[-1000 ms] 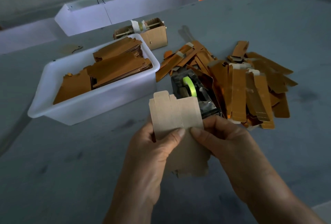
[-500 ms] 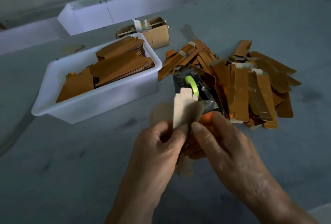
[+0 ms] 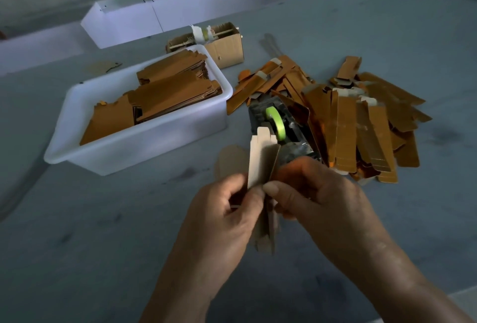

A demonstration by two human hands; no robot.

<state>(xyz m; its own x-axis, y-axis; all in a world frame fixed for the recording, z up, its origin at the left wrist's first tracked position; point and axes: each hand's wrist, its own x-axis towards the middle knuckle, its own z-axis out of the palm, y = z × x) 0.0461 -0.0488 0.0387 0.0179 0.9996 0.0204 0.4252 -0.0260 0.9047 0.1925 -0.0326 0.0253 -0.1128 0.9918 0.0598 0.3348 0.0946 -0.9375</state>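
— Above the table (image 3: 77, 245), what is being held?
— A folded card blank (image 3: 261, 160), upright, on the near side of the tape dispenser (image 3: 277, 119). Left hand (image 3: 224, 219) and right hand (image 3: 322, 199) both pinch it, fingers curled round its middle.
— And beside them?
— White tub (image 3: 144, 149) of gold blanks (image 3: 165, 95) on the left, loose pile (image 3: 361, 126) on the right.

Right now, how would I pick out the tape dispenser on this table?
Start at the white tub. Just right of it, against the heap of gold strips, sits the tape dispenser. It alone is dark, with a green roll.
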